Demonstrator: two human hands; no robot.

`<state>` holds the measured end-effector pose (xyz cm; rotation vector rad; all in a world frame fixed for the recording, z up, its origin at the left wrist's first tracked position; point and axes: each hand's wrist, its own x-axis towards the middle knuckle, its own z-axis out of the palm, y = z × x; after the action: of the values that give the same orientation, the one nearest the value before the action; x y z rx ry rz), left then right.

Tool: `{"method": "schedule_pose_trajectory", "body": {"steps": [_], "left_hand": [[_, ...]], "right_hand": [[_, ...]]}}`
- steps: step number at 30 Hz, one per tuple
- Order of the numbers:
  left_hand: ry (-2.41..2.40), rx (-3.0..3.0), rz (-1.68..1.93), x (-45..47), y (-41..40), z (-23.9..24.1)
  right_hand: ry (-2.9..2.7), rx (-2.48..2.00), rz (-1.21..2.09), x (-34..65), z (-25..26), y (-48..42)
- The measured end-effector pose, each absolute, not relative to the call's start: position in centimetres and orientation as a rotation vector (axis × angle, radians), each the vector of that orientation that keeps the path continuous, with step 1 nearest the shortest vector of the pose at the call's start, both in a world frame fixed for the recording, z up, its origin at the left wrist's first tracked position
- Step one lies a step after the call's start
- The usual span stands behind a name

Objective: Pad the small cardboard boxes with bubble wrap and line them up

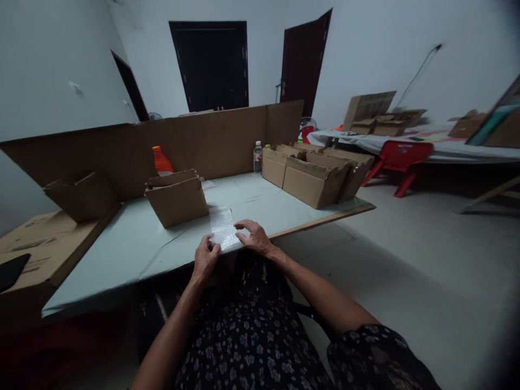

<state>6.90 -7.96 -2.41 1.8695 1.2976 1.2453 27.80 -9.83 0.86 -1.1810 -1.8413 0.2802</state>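
A small clear piece of bubble wrap (pixel 222 226) lies at the table's front edge, its far end flat on the pale cover. My left hand (pixel 206 257) grips its near left corner, with the thumb and forefinger curled at the edge. On the opposite side, my right hand (pixel 258 238) holds the right edge with bent fingers, a small gap showing between thumb and forefinger. Whether anything is inside the bubble wrap cannot be made out. Just beyond my left hand stands an open cardboard box (pixel 179 203).
Cut-down cardboard boxes (pixel 304 179) stand at the right of the table (pixel 239 192), near a clear bottle (pixel 257 157). An orange bottle (pixel 161 161) stands by the cardboard screen (pixel 211 141). At left are another open box (pixel 83 197) and a large carton (pixel 52 244). A red chair (pixel 400 157) is farther right.
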Motion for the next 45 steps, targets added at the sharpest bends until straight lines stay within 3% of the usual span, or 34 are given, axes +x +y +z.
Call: {"method": "schedule_pose_trajectory", "body": {"steps": [8,22,34,45], "left_hand": [[1.304,1.814,1.318,7.1,-7.1,-2.7],[1.330,1.910,1.382,7.6,-6.8,-3.6],[1.181,2.100,1.356,6.6,-8.1,-3.7],[1.331,1.984,1.376,7.6,-5.8,-3.2]], "right_hand": [[-2.155,-1.186,0.129,26.9,-0.6,-10.1],[-2.021,-1.323,-0.004,26.9,-0.4,-10.0],[-2.075,-1.360,0.075,27.7,-1.2,-9.3],[-2.036,-1.404,0.074,27.1,-0.7,-9.7]]}}
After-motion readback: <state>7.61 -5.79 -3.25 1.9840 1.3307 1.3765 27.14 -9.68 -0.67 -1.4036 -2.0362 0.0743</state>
